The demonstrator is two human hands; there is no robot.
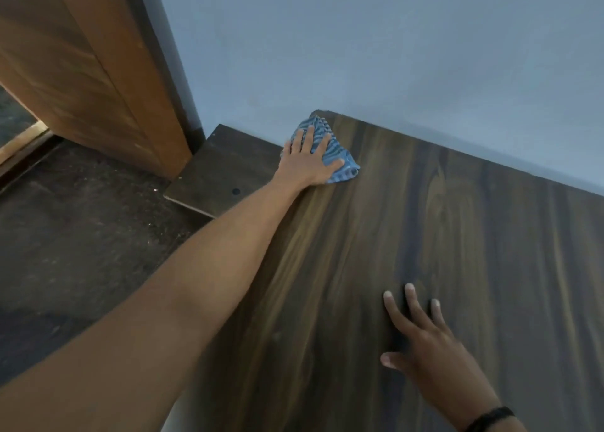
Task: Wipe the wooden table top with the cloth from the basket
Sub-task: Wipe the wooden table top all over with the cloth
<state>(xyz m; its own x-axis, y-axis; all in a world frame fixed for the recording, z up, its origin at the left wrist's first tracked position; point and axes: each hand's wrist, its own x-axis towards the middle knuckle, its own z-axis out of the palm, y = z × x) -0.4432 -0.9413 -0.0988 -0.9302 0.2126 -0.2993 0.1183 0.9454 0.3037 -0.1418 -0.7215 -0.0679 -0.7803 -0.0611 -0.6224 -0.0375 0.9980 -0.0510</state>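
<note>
1. Beyond the table's left edge, a wooden door panel [98,72] stands over a dark floor [65,229]. A low dark board [219,173] lies between the door and the table. None of these belongs to the task.
2. Left hand [307,163]: extended to the far left corner of the table, palm down, fingers straight and slightly spread, pressing flat on the cloth. It grips nothing; the cloth is held by downward pressure alone.
3. Cloth [347,169]: blue, striped and bunched under the left hand at the far left corner of the wooden table top [457,229]. It touches the surface close to the blue wall [392,55]. The basket is not in view.
4. Step in hand, as judged: wiping is under way, with the cloth at one extreme of the arm's reach. The next move probably calls for drawing the cloth nearward or rightward along the grain under even pressure, so that the surface to the right is covered.
5. Right hand [428,343]: near and right of centre, laid palm down on the table top, fingers straight and spread, thumb out. It holds nothing and appears to brace the body. A black wristband [490,417] circles the wrist.
</note>
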